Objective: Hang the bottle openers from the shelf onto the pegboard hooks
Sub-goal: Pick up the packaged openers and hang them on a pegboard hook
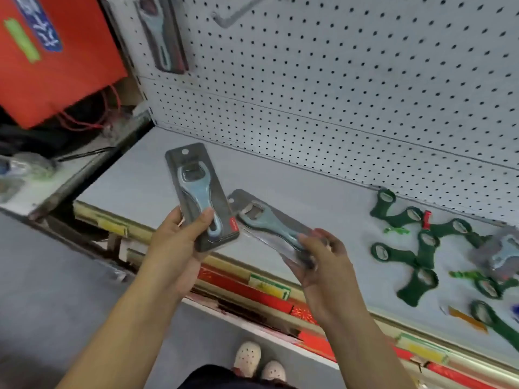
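Observation:
My left hand (179,242) grips the lower end of a packaged blue-grey bottle opener (196,186) on a dark card, held upright above the shelf's front edge. My right hand (317,256) holds a second packaged opener (261,217) by its lower end, tilted and low over the grey shelf (295,181). A third packaged opener (163,35) hangs on the white pegboard (351,66) at the upper left. An empty metal hook (227,19) sticks out of the board to the right of it.
Several loose dark green bottle openers (421,248) lie scattered on the shelf's right side, next to another blurred grey packaged opener (500,254). A red bag (56,57) hangs at the left. Price strips line the shelf's front edge (269,287).

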Tool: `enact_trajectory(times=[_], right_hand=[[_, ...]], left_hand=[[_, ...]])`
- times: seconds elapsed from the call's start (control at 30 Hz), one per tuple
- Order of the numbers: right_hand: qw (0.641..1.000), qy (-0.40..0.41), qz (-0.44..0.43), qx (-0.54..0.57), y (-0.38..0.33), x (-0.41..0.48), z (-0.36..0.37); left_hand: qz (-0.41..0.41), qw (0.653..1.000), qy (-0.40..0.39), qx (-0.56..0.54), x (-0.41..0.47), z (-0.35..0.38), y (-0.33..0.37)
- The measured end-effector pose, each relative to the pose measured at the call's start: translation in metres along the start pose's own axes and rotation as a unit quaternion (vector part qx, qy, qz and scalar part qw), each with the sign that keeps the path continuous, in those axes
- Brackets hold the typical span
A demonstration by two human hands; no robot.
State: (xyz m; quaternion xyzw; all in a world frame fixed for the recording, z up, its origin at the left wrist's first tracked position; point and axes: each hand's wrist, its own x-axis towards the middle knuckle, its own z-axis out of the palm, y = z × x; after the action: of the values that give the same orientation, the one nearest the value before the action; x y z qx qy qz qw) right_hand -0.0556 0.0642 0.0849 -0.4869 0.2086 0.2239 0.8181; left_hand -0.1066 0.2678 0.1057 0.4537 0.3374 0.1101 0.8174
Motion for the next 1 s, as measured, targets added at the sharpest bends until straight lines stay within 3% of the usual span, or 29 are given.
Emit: enact_trajectory(times=[0.2, 0.47, 0.53, 0.77, 1.0], right_hand=[[0.957, -0.186, -0.003, -0.222, 0.007, -0.007, 0.036], [0.864, -0.289, -0.062, -0.407, 0.011, 0.003, 0.110], [0.858, -0.285, -0.090, -0.418, 0.017, 0.010, 0.140], [0.894, -0.181, -0.200, -0.359, 0.044, 0.029, 0.235], [0.863, -0.052, -0.351, -0.360, 0.064, 0.015, 0.302]], left_hand=[[0.065, 0.996, 0.019, -0.052, -0.017, -0.025, 0.035], [0.110, 0.994, -0.015, 0.002, -0.008, -0.067, 0.081], [0.111, 0.993, -0.039, 0.022, 0.005, -0.078, 0.091], [0.111, 0.985, -0.116, 0.058, 0.070, -0.125, 0.152], [0.107, 0.983, -0.134, 0.062, 0.132, -0.171, 0.196]])
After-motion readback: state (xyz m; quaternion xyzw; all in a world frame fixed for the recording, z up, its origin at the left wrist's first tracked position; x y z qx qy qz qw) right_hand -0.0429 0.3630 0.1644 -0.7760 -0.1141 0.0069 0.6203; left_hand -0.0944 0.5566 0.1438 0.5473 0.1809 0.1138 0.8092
